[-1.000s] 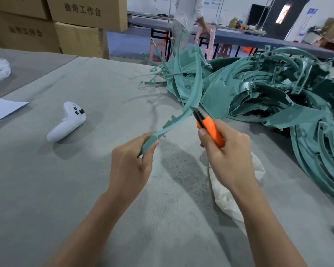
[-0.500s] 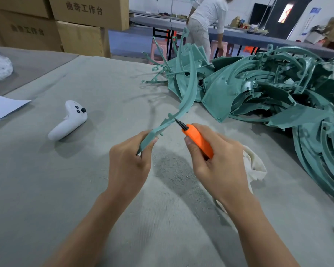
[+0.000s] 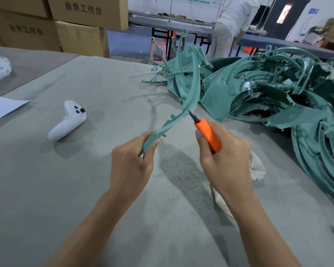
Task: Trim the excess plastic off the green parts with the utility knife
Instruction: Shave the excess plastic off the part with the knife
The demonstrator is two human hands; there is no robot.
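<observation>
Desk point(image 3: 46, 189) open along the near edge and centre-left. White controller point(image 3: 68, 122) sits left of centre, paper sheet point(image 3: 2, 108) at far left. Right side blocked: pile of green parts point(image 3: 268, 93) heaped mid-desk to right edge; cloth point(image 3: 256, 166) near it.

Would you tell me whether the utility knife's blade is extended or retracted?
Extended: a dark blade juts from the orange utility knife, reaching the green part.

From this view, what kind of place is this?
Likely a factory finishing floor: a heap of green moulded parts on a felt-covered workbench, stacked cardboard cartons behind, and another long bench.
</observation>
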